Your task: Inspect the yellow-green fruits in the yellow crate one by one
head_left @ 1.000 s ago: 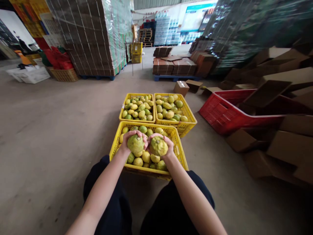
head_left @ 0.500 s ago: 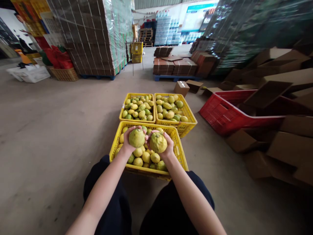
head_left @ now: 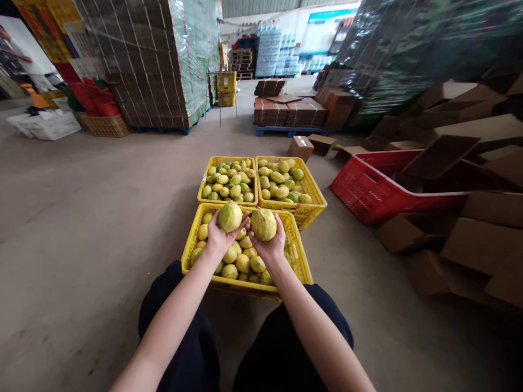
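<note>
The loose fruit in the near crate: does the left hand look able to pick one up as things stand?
Probably not: the left hand is cupping a yellow-green fruit, though the near crate is open and close below.

Cardboard boxes (head_left: 478,245) lie in and around 1 red crate (head_left: 362,190).

There are two hands (head_left: 218,239) (head_left: 269,246), one held fruit (head_left: 230,216) (head_left: 263,224) in each, three yellow crates (head_left: 301,256) (head_left: 200,188) (head_left: 312,211) with many fruits (head_left: 235,190) inside, one red crate (head_left: 363,190), one tan basket (head_left: 107,126) and one small closed carton (head_left: 301,149)
</note>
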A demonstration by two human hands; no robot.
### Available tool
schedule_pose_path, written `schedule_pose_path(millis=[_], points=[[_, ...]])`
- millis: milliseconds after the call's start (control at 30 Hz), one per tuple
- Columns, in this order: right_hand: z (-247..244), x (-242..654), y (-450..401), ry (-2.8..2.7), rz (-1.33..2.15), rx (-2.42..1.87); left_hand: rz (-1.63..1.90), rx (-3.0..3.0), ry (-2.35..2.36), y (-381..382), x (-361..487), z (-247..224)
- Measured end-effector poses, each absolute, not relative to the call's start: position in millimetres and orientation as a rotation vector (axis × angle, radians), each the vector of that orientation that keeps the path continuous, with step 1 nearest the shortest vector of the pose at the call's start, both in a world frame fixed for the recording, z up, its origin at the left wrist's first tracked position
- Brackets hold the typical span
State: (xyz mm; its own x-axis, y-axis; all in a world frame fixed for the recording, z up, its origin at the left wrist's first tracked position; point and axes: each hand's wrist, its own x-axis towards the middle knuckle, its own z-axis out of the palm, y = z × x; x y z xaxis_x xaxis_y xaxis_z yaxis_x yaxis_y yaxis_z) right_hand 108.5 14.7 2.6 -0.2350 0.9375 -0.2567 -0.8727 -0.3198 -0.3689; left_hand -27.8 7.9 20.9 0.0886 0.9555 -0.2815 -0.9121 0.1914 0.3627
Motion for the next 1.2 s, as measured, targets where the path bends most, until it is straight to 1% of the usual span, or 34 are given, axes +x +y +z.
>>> schedule_pose_path(millis=[233, 333, 533, 700, 833, 933, 1000, 1100, 1200], points=[[12.4, 110.7, 21.2, -0.143, 1.713, -0.411, 1.422, 0.076, 0.419, 4.8, -23.7, 20.4], [16.2, 107.7, 21.5, -0.131, 1.715, -0.372, 1.472, 0.029, 0.38, 4.5, -19.0, 23.8], [19.0, 101.6, 19.9, -0.101, 1.714, -0.352, 1.456, -0.005, 0.375, 5.2, -7.6, 31.1], [16.2, 100.3, 19.8, -0.105, 1.699, -0.328, 1.465, 0.05, 0.378, 6.1, -7.2, 25.9], [-2.7, 104.7, 21.5, -0.05, 1.706, -0.458, 1.499, 0.001, 0.4, 7.9, -20.4, 19.5], [-35.0, 107.6, 15.4, 0.047, 1.73, -0.746, 1.572, -0.181, 0.501, 11.8, -37.2, 16.4], [-59.7, 106.9, 5.3, 0.001, 1.792, -0.929, 1.613, -0.303, 0.616, 15.8, -50.6, 15.4], [-84.2, 101.9, -11.0, -0.09, 1.819, -0.971, 1.645, -0.401, 0.731, 21.2, -70.7, 17.0], [-81.1, 96.8, -7.5, -0.232, 1.778, -0.888, 1.681, -0.421, 0.725, 23.1, -87.0, 21.6]])
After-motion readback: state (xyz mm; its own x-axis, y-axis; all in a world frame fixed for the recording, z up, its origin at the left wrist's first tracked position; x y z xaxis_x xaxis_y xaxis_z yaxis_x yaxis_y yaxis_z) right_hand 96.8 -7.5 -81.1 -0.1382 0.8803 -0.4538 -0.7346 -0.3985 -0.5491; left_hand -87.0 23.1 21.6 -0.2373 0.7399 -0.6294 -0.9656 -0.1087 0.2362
